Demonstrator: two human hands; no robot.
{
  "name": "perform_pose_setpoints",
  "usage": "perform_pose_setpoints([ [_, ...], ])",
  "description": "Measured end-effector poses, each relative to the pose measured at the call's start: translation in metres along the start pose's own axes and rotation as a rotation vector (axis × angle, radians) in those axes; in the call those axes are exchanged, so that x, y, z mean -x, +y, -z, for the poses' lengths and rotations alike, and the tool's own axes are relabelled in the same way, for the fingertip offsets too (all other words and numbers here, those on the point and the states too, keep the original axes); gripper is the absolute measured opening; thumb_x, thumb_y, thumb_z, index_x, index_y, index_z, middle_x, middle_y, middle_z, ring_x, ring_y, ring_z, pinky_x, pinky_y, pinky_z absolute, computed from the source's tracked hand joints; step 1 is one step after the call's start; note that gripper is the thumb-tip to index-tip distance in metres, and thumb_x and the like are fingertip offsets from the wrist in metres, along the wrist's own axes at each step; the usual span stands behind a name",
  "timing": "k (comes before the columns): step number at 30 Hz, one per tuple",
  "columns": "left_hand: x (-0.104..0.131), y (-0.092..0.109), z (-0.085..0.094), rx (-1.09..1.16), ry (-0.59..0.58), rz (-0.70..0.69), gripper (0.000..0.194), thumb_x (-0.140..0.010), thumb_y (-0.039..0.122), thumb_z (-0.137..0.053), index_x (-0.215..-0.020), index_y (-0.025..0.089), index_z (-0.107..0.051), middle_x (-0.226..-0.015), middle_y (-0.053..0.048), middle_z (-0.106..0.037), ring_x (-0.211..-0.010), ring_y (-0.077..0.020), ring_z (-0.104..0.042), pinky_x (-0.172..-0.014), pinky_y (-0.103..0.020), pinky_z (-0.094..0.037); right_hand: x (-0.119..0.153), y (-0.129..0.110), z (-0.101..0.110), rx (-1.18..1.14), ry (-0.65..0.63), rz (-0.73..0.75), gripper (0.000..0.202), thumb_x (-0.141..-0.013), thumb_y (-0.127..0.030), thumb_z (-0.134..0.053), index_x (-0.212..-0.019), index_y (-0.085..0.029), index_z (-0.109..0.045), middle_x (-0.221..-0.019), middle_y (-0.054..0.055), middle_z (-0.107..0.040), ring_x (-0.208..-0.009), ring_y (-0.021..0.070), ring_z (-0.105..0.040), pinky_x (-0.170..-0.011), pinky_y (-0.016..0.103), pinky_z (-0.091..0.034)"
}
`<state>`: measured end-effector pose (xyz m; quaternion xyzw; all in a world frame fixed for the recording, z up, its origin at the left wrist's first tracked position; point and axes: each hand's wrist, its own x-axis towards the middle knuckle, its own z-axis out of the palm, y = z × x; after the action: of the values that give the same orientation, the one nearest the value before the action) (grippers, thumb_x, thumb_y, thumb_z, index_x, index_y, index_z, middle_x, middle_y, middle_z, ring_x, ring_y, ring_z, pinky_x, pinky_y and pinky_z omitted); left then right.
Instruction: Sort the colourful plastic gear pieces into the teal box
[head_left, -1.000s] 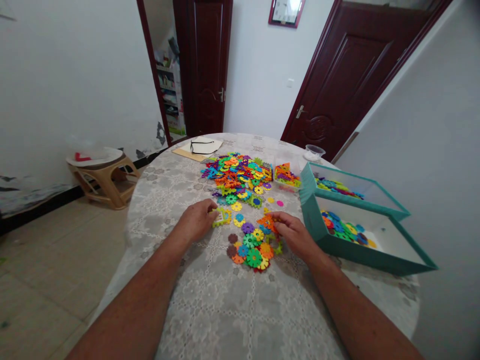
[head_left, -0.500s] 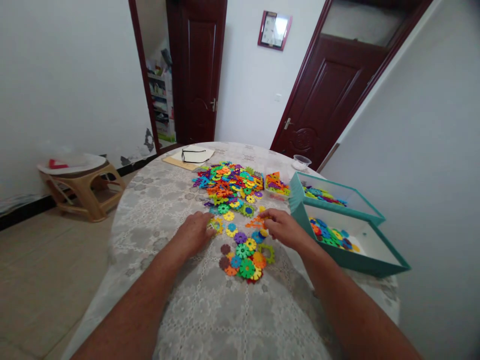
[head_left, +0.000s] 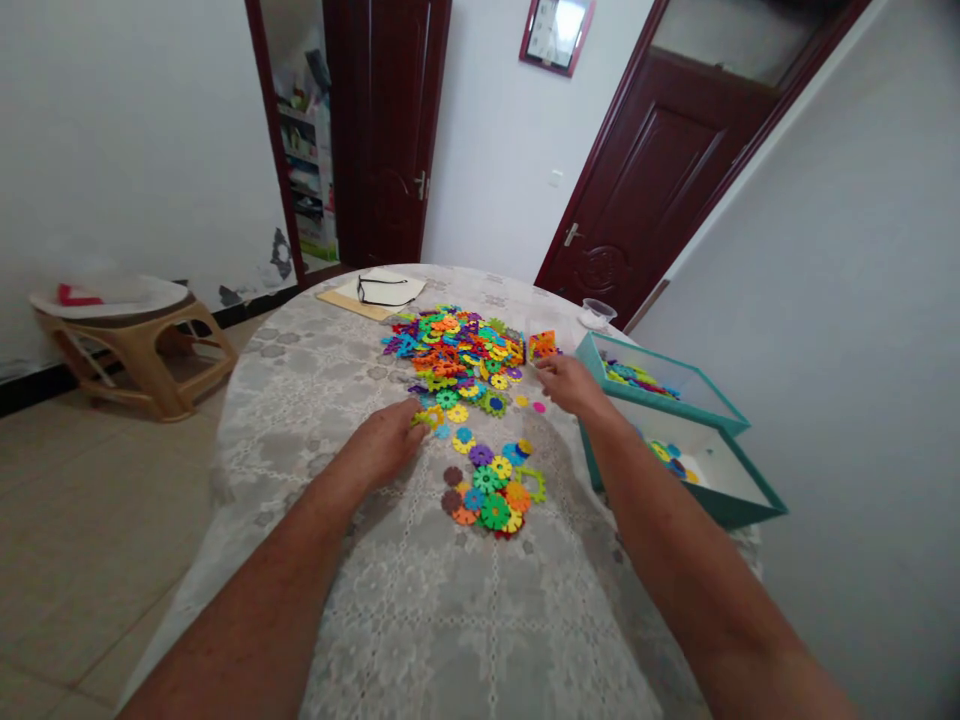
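Two hands working over a patterned tabletop (head_left: 405, 600) full of bright plastic bits
So the left hand (head_left: 386, 440) has its fingertips closed on a yellow-green piece (head_left: 430, 418), just below the big colorful pile (head_left: 457, 350). The right hand (head_left: 571, 385) is right by the orange pieces (head_left: 543, 345), fingers bent, but I honestly can't tell if they're pinching anything. A smaller gear cluster (head_left: 495, 510) sits nearer the person, and the teal box (head_left: 742, 500) is over on the right.
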<state>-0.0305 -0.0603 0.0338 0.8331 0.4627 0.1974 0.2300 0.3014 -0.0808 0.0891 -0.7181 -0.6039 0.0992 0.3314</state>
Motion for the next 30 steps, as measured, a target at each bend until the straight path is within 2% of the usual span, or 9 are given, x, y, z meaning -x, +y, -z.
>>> perform_pose_setpoints([
  [2,0.0,0.001,0.0,-0.015,-0.01,0.007,0.018,-0.095,0.035,-0.05,-0.097,0.022,-0.062,-0.092,-0.009,-0.071,-0.087,-0.0271,-0.066,-0.079,-0.035,-0.046,0.032,0.002,-0.004,0.059,-0.16,0.031,0.013,-0.078,-0.015,-0.066,-0.086,-0.019,-0.076,-0.083,0.005,-0.075,-0.075,0.0188,-0.067,-0.07,0.027,-0.05],
  [5,-0.001,0.0,-0.001,-0.002,0.009,0.012,0.022,-0.095,0.035,-0.051,-0.109,0.021,-0.062,-0.098,-0.009,-0.072,-0.093,-0.0268,-0.067,-0.08,-0.033,-0.047,0.083,0.004,-0.006,0.167,-0.4,0.115,0.017,-0.081,-0.016,-0.066,-0.094,-0.023,-0.076,-0.097,0.005,-0.077,-0.084,0.0207,-0.068,-0.074,0.029,-0.048],
  [7,-0.002,0.0,-0.002,0.069,0.022,0.031,0.025,-0.095,0.035,-0.052,-0.114,0.021,-0.062,-0.099,-0.008,-0.073,-0.09,-0.0251,-0.068,-0.078,-0.032,-0.048,0.11,0.006,-0.007,0.236,-0.453,0.126,0.021,-0.083,-0.019,-0.068,-0.102,-0.023,-0.075,-0.103,0.007,-0.076,-0.09,0.022,-0.068,-0.078,0.03,-0.047],
  [10,-0.001,0.003,-0.003,0.266,-0.015,0.102,0.028,-0.095,0.037,-0.051,-0.115,0.021,-0.061,-0.089,-0.004,-0.071,-0.07,-0.0204,-0.067,-0.066,-0.03,-0.051,0.134,0.008,-0.013,0.313,-0.43,0.083,0.02,-0.084,-0.021,-0.066,-0.103,-0.019,-0.072,-0.103,0.009,-0.072,-0.091,0.0217,-0.066,-0.079,0.029,-0.045],
  [15,0.002,0.012,-0.006,0.67,-0.112,0.159,0.032,-0.09,0.036,-0.055,-0.117,0.02,-0.058,-0.087,-0.004,-0.069,-0.076,-0.0228,-0.072,-0.054,-0.027,-0.054,0.14,0.01,-0.021,0.353,-0.372,0.02,0.004,-0.086,-0.017,-0.058,-0.083,-0.018,-0.061,-0.088,0.006,-0.065,-0.082,0.0189,-0.06,-0.07,0.028,-0.038],
  [19,0.006,0.017,-0.005,0.743,-0.149,0.177,0.028,-0.087,0.037,-0.057,-0.11,0.02,-0.06,-0.09,-0.004,-0.068,-0.08,-0.022,-0.071,-0.058,-0.028,-0.058,0.133,0.008,-0.015,0.268,-0.191,-0.023,0.002,-0.088,-0.022,-0.057,-0.089,-0.02,-0.058,-0.08,0.003,-0.064,-0.075,0.0188,-0.059,-0.068,0.029,-0.037],
  [22,0.007,0.017,-0.006,0.747,-0.174,0.161,0.028,-0.086,0.038,-0.059,-0.107,0.02,-0.061,-0.092,-0.004,-0.066,-0.082,-0.0206,-0.07,-0.062,-0.028,-0.06,0.124,-0.003,-0.01,-0.011,-0.064,-0.022,0.017,-0.091,-0.035,-0.06,-0.101,-0.021,-0.061,-0.081,0.001,-0.064,-0.071,0.0183,-0.059,-0.066,0.029,-0.041],
  [26,0.008,0.018,-0.009,0.735,-0.222,0.092,0.027,-0.086,0.04,-0.06,-0.103,0.02,-0.061,-0.097,-0.005,-0.068,-0.082,-0.0208,-0.07,-0.061,-0.029,-0.059,0.116,-0.024,-0.019,-0.49,-0.141,-0.07,0.028,-0.09,-0.047,-0.066,-0.1,-0.021,-0.062,-0.071,-0.003,-0.061,-0.062,0.0157,-0.059,-0.061,0.028,-0.046],
  [30,0.013,0.028,-0.01,0.762,-0.316,0.079,0.03,-0.088,0.045,-0.06,-0.105,0.02,-0.058,-0.094,-0.006,-0.071,-0.079,-0.0227,-0.072,-0.056,-0.029,-0.056,0.121,-0.032,-0.048,-0.76,-0.231,-0.154,0.031,-0.087,-0.049,-0.073,-0.093,-0.021,-0.061,-0.068,-0.003,-0.063,-0.059,0.0139,-0.059,-0.06,0.027,-0.049],
])
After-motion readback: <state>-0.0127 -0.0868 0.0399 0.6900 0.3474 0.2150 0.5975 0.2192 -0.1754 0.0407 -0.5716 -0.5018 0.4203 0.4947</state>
